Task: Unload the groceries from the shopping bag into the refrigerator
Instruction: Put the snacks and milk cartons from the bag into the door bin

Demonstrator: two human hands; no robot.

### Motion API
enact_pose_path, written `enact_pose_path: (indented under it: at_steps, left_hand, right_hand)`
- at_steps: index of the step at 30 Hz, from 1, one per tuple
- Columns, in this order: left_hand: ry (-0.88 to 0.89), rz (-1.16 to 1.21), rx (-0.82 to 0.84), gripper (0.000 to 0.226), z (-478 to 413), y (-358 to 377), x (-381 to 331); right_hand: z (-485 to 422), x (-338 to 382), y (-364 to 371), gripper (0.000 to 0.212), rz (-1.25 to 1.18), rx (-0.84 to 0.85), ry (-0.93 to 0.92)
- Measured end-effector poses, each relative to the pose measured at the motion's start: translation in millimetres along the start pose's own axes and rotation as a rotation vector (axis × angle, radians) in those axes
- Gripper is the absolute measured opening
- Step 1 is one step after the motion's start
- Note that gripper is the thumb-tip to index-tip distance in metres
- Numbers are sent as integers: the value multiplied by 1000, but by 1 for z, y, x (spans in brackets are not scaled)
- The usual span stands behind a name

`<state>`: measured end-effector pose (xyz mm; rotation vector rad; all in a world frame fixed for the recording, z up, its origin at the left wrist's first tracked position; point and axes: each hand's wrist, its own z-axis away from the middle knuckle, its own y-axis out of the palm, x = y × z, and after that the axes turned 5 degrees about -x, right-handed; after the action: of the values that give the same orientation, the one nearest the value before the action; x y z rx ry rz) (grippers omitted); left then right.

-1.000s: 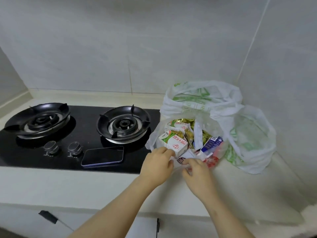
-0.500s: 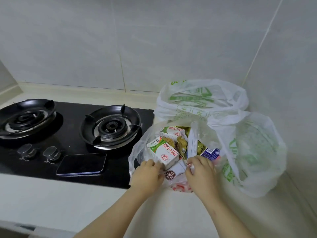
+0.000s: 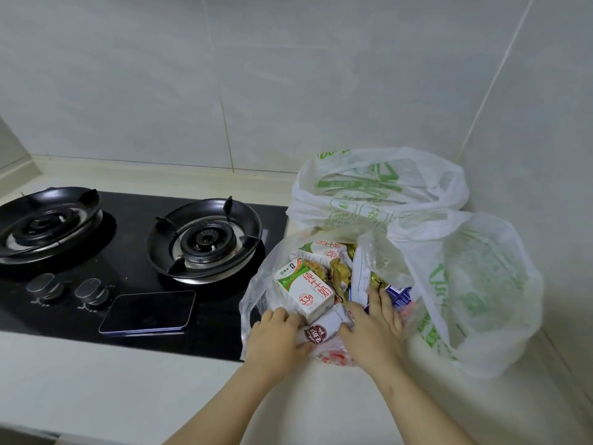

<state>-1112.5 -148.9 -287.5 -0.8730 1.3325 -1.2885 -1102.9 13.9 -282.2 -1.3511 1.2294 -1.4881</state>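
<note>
A clear plastic shopping bag [image 3: 256,293] lies open on the counter beside the stove. Inside it are a green-and-white milk carton [image 3: 305,293], a second carton [image 3: 324,250] behind it, gold snack packets [image 3: 340,277], a blue-and-white carton [image 3: 399,295] and a white packet with a round dark logo [image 3: 321,329]. My left hand [image 3: 276,338] grips the bag's near rim just below the milk carton. My right hand [image 3: 375,322] reaches into the bag, its fingers fairly straight on the packets beside the blue carton. No refrigerator is in view.
Two white bags with green print [image 3: 481,284] [image 3: 378,184] sit behind and to the right, against the tiled corner. A black gas hob with two burners [image 3: 205,242] and knobs [image 3: 91,292] lies to the left, with a phone [image 3: 147,311] on it. The pale counter [image 3: 128,380] runs along the front.
The view has moved closer to the bag. Both hands have spread the bag's near rim wider, and my right hand has slid further in among the packets.
</note>
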Motion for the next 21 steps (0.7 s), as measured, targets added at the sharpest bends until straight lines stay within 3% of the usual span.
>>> enact_pose_path:
  at_steps: [12,16,21]
  left_hand:
    - [34,32,-74,40,9,-25,1]
    - [-13,262,-50,32,7,-49,10]
    - [-170,738,-97,31,-11,-64,24]
  right_hand:
    - [-9,3,-6,42,54,35,38]
    - [-16,0,-18,43,-71,91,63]
    - [-19,4,-28,21,-394,-166,143]
